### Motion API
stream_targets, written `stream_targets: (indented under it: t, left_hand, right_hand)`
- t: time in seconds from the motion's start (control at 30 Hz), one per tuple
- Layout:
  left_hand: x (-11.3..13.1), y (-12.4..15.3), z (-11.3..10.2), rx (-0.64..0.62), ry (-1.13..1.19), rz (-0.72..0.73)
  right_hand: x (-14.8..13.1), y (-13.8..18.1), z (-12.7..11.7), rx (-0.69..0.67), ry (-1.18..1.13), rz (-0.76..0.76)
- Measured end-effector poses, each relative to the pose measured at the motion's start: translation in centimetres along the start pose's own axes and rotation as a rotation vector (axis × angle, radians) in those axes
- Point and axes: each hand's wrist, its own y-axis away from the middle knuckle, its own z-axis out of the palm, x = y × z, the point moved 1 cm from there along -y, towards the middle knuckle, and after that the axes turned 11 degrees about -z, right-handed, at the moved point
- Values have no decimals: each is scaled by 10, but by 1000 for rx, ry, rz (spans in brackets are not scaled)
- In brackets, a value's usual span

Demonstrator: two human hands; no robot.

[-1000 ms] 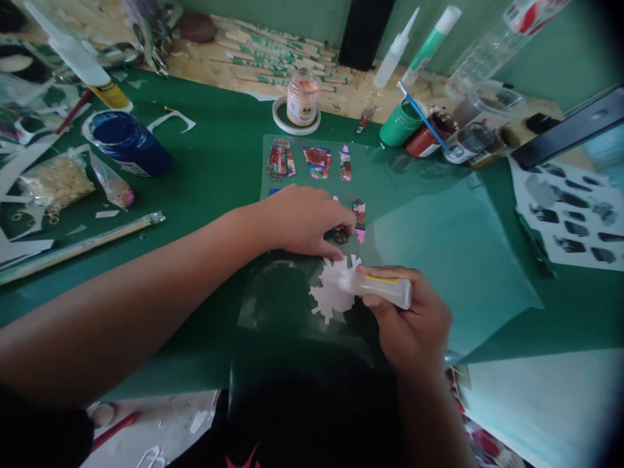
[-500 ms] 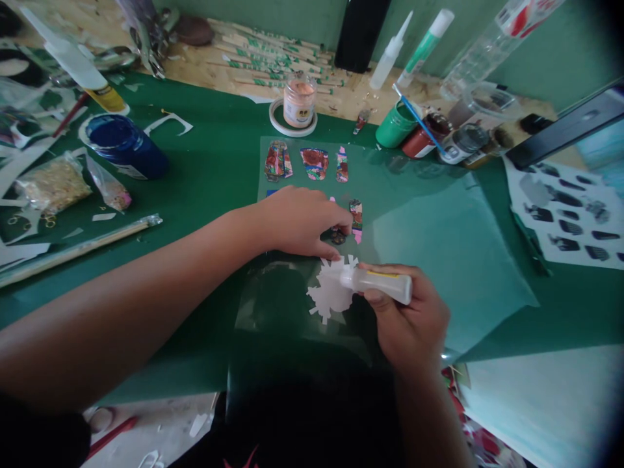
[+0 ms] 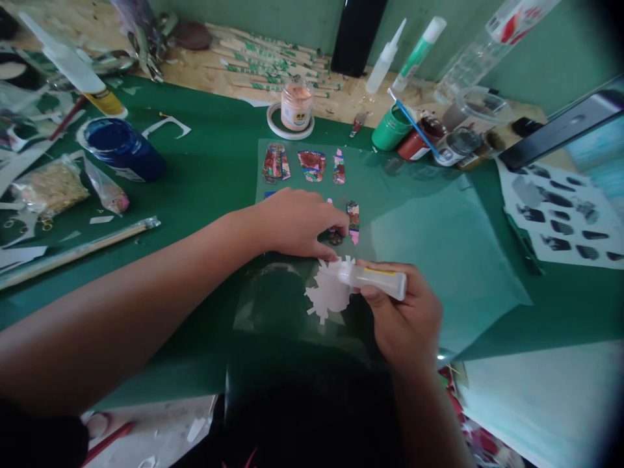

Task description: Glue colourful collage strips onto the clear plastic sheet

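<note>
My right hand point(image 3: 407, 318) is closed around a small white glue bottle point(image 3: 377, 278), whose tip points left onto a white paper cutout with fringed edges point(image 3: 327, 296). That cutout lies on a clear plastic sheet point(image 3: 273, 305). My left hand point(image 3: 297, 221) rests just above it, fingertips pinching a small dark painted piece point(image 3: 335, 237). Several colourful painted paper strips point(image 3: 312, 164) lie in a row beyond the left hand, and one more point(image 3: 353, 220) sits beside its fingertips.
On the green mat point(image 3: 214, 169) stand a blue paint pot point(image 3: 121, 146), a peach jar point(image 3: 296, 106) and green, red and grey paint pots point(image 3: 419, 136) with a brush. Glue bottles point(image 3: 385, 58) lean at the back. A printed sheet point(image 3: 560, 208) lies at the right.
Both hands stay almost in place. The glue bottle's tip has crept slightly left and up over the white cutout. The view has shifted a little.
</note>
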Motion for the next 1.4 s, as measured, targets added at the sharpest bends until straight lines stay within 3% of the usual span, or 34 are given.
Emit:
stream_targets:
  t: [0.5, 0.73, 1.0, 1.13, 1.23, 1.3, 1.4]
  left_hand:
    - [0, 0, 0, -19, 16, -12]
    - [1, 2, -3, -25, -7, -4]
    - [-1, 0, -4, -27, 46, 3]
    - [-6, 4, -15, -41, 238, 82]
    - [-13, 7, -29, -32, 377, 51]
    - [-18, 10, -36, -39, 363, -8]
    - [-23, 12, -40, -173, 291, -65]
  right_hand:
    - [4, 3, 0, 50, -30, 5]
    - [12, 1, 4, 257, -564, 23]
    - [-6, -12, -20, 435, -746, 39]
    - [-10, -29, -28, 336, -682, 53]
    - [-7, -42, -29, 274, -613, 63]
    - [-3, -50, -27, 204, -567, 63]
    - [6, -58, -18, 35, -505, 37]
